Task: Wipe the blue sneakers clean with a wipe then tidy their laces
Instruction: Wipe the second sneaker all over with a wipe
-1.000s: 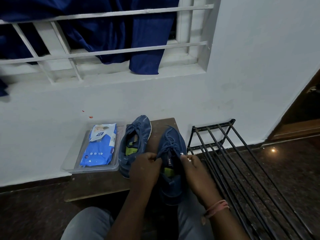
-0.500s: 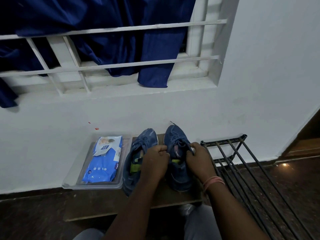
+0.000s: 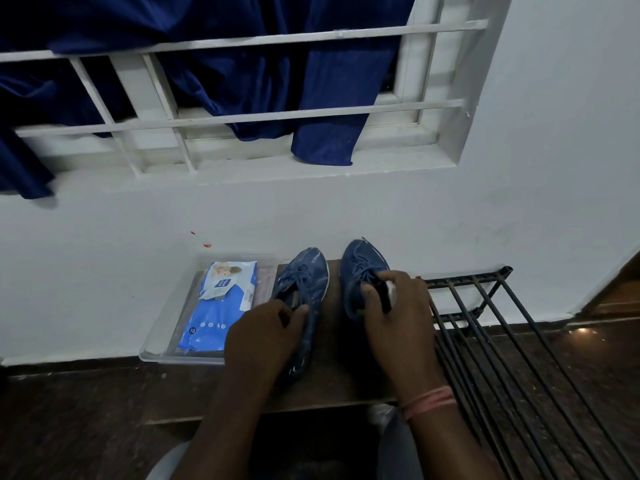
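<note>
A clear tray (image 3: 157,351) sits on a brown board (image 3: 332,393), against a white wall (image 3: 415,209). A black wire rack (image 3: 491,327) lies to the right of the board, on a dark floor (image 3: 69,427). Above, a blue curtain (image 3: 242,84) hangs behind white window bars (image 3: 242,117). A doorway (image 3: 620,289) is at far right.

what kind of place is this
Probably a home entryway or a room corner by a door: a black metal shoe rack on the dark floor, a barred window with a blue curtain, and a doorway at right.
</note>
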